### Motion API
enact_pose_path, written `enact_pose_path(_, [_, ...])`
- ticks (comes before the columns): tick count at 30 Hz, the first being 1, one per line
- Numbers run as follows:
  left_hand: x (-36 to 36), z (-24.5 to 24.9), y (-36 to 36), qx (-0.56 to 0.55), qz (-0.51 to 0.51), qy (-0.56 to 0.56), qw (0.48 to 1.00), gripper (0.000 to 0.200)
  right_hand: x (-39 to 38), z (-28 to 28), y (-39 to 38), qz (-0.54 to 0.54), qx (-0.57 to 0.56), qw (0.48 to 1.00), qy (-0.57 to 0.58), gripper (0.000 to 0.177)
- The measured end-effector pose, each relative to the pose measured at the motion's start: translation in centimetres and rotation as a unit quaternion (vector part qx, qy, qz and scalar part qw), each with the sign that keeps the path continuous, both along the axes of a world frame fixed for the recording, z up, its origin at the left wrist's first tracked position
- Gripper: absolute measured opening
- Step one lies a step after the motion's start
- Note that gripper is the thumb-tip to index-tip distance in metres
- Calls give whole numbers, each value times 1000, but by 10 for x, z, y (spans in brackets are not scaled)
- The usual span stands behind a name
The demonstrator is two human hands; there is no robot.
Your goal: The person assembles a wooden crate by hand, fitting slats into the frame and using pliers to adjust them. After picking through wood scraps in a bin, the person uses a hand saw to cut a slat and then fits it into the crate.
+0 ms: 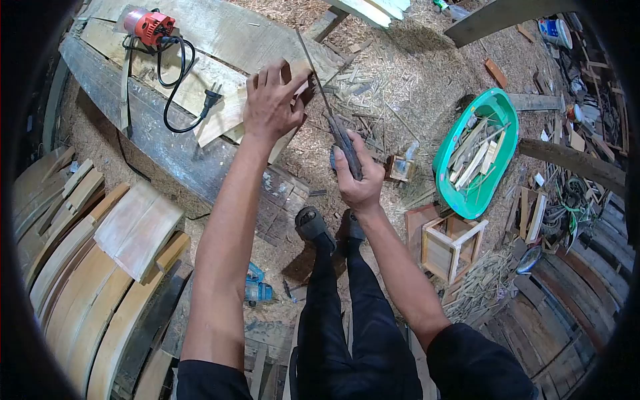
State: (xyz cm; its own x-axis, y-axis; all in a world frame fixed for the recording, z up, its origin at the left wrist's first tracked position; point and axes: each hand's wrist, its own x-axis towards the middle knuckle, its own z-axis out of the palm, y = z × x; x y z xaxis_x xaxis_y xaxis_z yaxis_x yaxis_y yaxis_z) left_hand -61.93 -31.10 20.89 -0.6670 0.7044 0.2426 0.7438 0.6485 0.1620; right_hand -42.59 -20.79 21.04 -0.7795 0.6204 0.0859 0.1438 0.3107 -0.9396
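My right hand (361, 175) is wrapped round the dark handle (346, 148) of a hand tool with a long, thin blade (313, 72). The blade is seen nearly edge-on and points up and to the left. Just left of it, my left hand (272, 103) reaches over the end of the workbench. Its thumb and forefinger close on a small brown piece of wood (307, 90) beside the blade, mostly covered by the fingers. Pale boards (223, 110) lie on the bench under and behind that hand.
A red power tool (149, 25) with its black cord and plug (211, 100) rests on the workbench (150, 130). To the right is a green tub (479, 205) of wood strips, above a small wooden frame (455, 250). Curved planks (87, 293) are stacked lower left; shavings (400, 80) cover the floor.
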Motion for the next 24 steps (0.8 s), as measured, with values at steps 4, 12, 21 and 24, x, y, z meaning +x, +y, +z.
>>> enact_pose_path(4, [2,1,0,6,-1,11,1000,59,3,-4,4,6,-11,1000,15,37])
enact_pose_path(12, [1,-1,2,10,6,17,1000,55,8,-2,12,21,-47,999,-8,38])
enact_pose_path(21, [1,0,2,0,11,9,1000,54,10,5,15,20,-27,999,-11,38])
enact_pose_path(24, [2,-3,3,5,13,17,1000,56,8,1,17,17,-27,999,-3,38])
